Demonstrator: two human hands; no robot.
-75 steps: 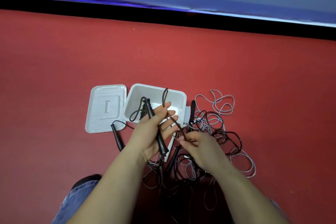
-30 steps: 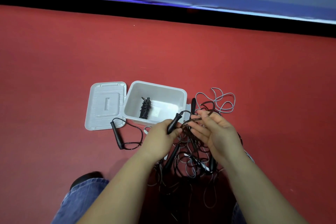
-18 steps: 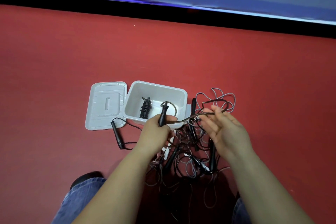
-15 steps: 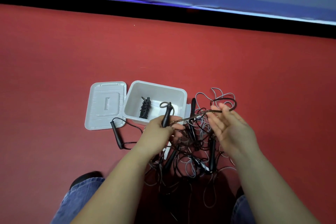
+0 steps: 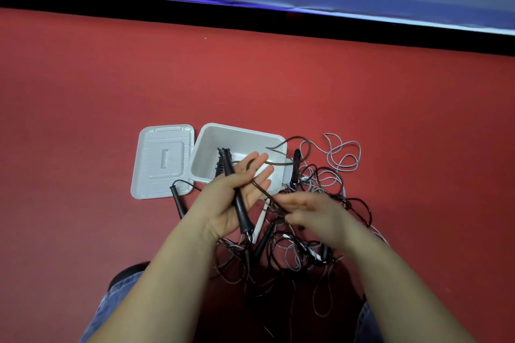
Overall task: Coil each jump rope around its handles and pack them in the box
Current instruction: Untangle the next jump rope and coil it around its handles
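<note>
The person's left hand (image 5: 237,198) is turned palm up with its fingers stretched toward the box; a black jump-rope handle (image 5: 235,192) lies lengthwise across the palm, the thumb folded over it to pin it there, and the handle's far tip reaches over the near rim of the box. A dark brown cord (image 5: 267,164) runs across the left fingers, loops out over the box's right rim, and comes back down to the right hand (image 5: 312,214), which pinches it between thumb and fingertips just beside the left hand. The white plastic box (image 5: 239,133) sits open on the red floor (image 5: 83,92), and inside it, near its left wall, lies one coiled black jump rope (image 5: 220,167), partly hidden by the held handle. The white lid (image 5: 161,161) lies flat on the floor, touching the box's left side. A loose black handle (image 5: 178,200) rests at the lid's near right corner. To the right of the box and under both hands spreads a tangle of black and grey ropes (image 5: 320,203), with another black handle (image 5: 296,164) lying along the box's right wall. Blue denim knees (image 5: 117,306) show at the bottom edge.
</note>
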